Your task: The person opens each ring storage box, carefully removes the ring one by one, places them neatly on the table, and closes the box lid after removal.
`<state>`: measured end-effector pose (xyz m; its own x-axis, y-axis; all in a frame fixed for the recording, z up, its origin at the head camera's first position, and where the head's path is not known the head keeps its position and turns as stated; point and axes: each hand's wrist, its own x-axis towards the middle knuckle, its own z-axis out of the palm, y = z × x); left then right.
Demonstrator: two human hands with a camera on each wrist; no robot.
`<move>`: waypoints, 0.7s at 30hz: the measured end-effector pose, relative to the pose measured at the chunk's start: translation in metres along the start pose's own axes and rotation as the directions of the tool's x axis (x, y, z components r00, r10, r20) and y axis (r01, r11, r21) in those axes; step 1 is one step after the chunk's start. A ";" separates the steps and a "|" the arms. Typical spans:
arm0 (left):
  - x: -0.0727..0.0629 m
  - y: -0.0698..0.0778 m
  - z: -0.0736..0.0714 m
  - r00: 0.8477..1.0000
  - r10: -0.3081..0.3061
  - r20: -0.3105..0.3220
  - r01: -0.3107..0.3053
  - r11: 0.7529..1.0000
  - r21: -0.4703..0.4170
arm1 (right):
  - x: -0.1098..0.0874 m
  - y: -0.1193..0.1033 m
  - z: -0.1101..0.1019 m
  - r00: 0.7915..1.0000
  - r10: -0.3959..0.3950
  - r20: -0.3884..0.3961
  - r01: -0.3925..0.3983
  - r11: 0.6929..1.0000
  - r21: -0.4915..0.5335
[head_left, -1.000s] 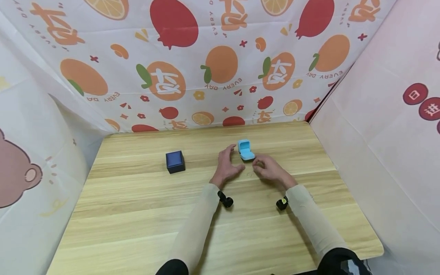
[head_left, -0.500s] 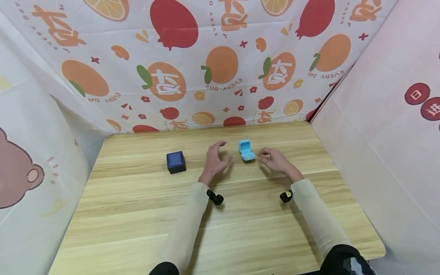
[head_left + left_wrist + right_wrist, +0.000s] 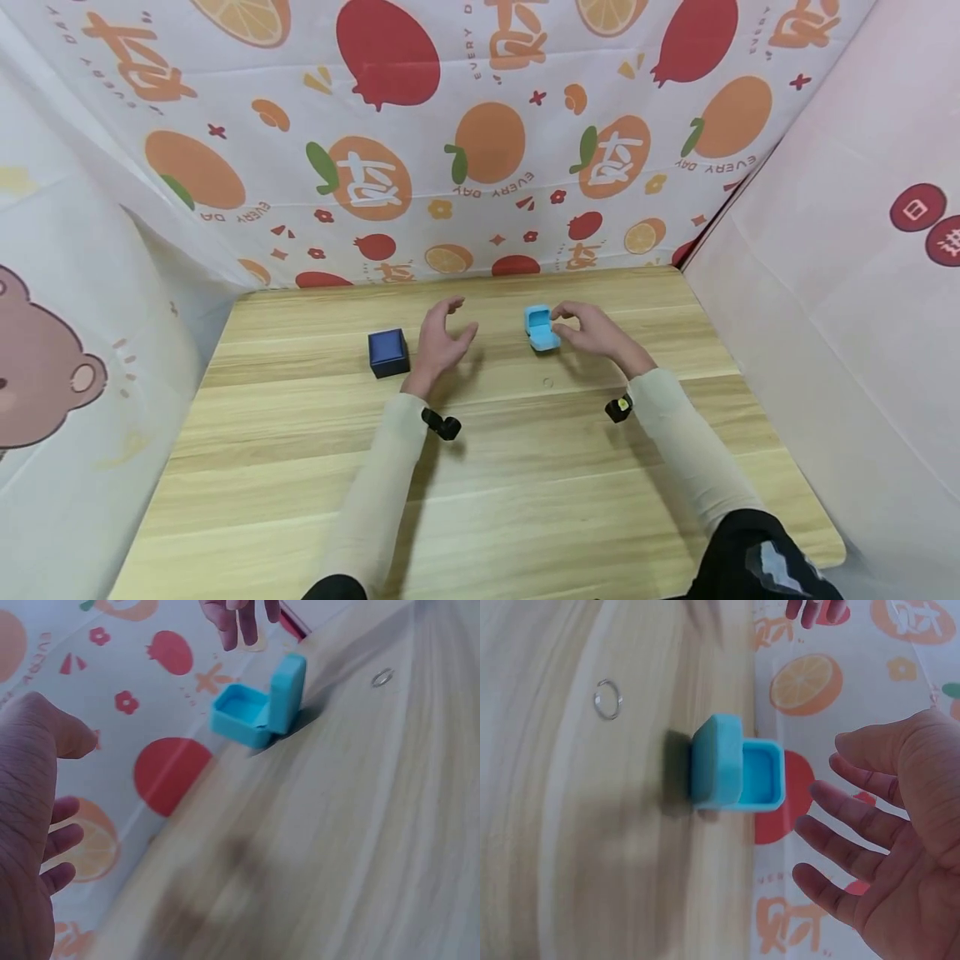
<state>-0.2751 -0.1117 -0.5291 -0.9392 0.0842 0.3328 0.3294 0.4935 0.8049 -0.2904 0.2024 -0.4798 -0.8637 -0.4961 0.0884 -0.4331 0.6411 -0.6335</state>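
A light blue ring box [image 3: 539,337] stands with its lid up on the wooden table; in the right wrist view its hollow [image 3: 759,774] shows bare blue. My right hand [image 3: 598,334] hovers at its right side, fingers spread and slightly bent, nothing in them. A thin silvery ring [image 3: 608,700] lies on the tabletop on the near side of the box, and shows in the left wrist view too. My left hand [image 3: 437,342] is held over the table between the two boxes, thumb and fingers apart, holding nothing.
A dark navy box [image 3: 388,353], closed, sits left of my left hand. The wooden table [image 3: 525,508] ends at a fruit-print cloth [image 3: 420,167] behind, with pale cloth walls on both sides.
My left hand has moved left, away from the light blue box towards the navy one. My right hand drew back, then came forward beside the light blue box. The ring stays put.
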 end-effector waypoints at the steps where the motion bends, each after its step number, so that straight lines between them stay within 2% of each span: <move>1: 0.000 0.001 -0.004 1.000 -0.002 -0.003 0.002 1.000 0.002 | 0.002 -0.002 -0.001 1.000 -0.002 0.004 0.002 1.000 0.000; 5: 0.000 0.004 -0.022 0.999 -0.023 -0.029 0.023 1.000 0.014 | 0.010 -0.011 -0.002 1.000 -0.012 0.024 0.013 1.000 -0.007; 9: 0.000 0.004 -0.036 0.999 -0.014 -0.050 0.018 0.998 0.067 | 0.017 -0.018 -0.002 0.999 -0.043 0.030 0.043 0.999 -0.012; 17: -0.008 0.000 -0.065 0.997 0.027 -0.078 -0.018 0.994 0.110 | 0.031 -0.027 0.007 0.997 -0.064 0.046 0.067 0.997 -0.049; 21: -0.014 -0.005 -0.077 0.994 0.072 -0.083 -0.061 0.990 0.124 | 0.037 -0.034 0.010 0.997 -0.052 0.056 0.055 0.997 -0.053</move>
<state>-0.2564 -0.1819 -0.4997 -0.9019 0.0474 0.4294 0.3719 0.5909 0.7159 -0.3048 0.1569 -0.4629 -0.8245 -0.5605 0.0781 -0.4928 0.6433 -0.5860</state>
